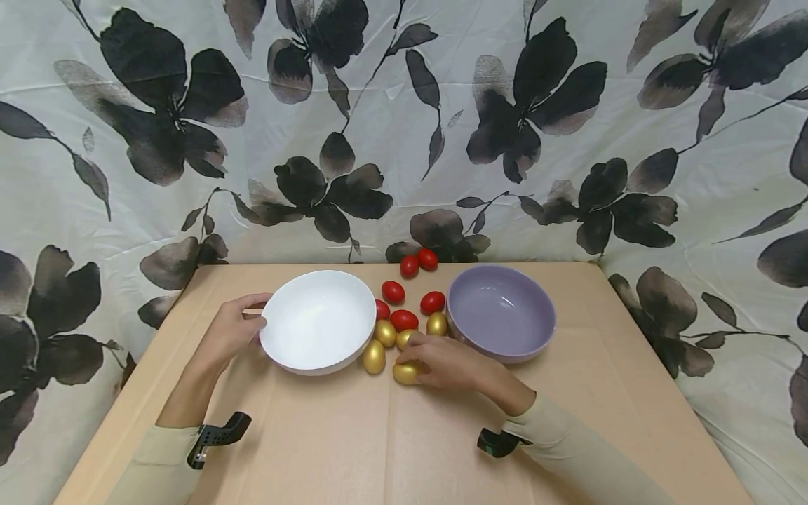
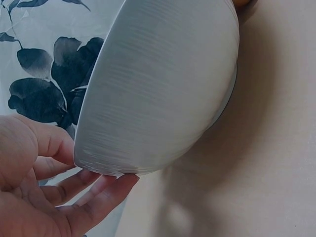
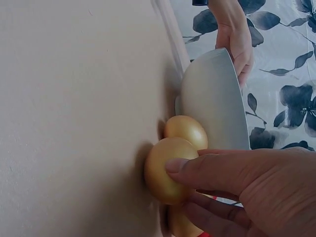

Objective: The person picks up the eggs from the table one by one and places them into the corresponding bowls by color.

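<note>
1. Left wrist view, lower left: left hand (image 2: pixel 29 197) holding the rim of the white bowl (image 2: pixel 158 89), whose fine ribbing shows only here.
2. Head view: desk (image 1: pixel 315 435) across lower frame, far edge behind the purple bowl (image 1: pixel 501 308), centre right.
3. Right wrist view, centre: golden egg (image 3: pixel 160 158), smooth, glossy, pinched in the grip of the right hand (image 3: pixel 256 182).

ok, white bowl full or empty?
Empty: in the head view, the white bowl shows only its bare inside.
</note>
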`<state>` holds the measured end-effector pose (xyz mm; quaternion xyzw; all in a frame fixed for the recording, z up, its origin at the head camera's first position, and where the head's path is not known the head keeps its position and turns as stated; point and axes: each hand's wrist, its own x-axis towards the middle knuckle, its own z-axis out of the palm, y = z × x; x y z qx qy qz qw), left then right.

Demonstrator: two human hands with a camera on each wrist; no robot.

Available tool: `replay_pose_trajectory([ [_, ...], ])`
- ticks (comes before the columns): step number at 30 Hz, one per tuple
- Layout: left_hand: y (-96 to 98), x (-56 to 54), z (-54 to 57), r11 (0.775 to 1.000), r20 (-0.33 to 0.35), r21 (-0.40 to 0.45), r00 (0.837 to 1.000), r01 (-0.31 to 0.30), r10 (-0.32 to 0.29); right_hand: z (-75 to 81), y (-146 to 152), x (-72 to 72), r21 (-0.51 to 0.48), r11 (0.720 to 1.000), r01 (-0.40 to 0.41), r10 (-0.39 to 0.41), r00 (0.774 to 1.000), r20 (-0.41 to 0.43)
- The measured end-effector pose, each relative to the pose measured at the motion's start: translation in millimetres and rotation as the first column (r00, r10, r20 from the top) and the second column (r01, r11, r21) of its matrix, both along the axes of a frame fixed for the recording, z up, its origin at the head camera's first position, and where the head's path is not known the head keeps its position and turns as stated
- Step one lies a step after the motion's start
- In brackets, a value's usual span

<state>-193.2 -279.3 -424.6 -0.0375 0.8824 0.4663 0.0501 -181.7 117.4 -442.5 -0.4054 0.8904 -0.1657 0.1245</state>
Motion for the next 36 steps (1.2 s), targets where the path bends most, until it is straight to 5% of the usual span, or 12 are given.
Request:
replay_pose_trajectory([
  [36, -0.1, 0.3, 2.8, 1.0, -0.003, 0.0, 1.0, 0.011, -0.011, 4.3, 1.0, 0.1, -0.009, 1.0, -0.011, 0.011, 0.999, 0.033],
])
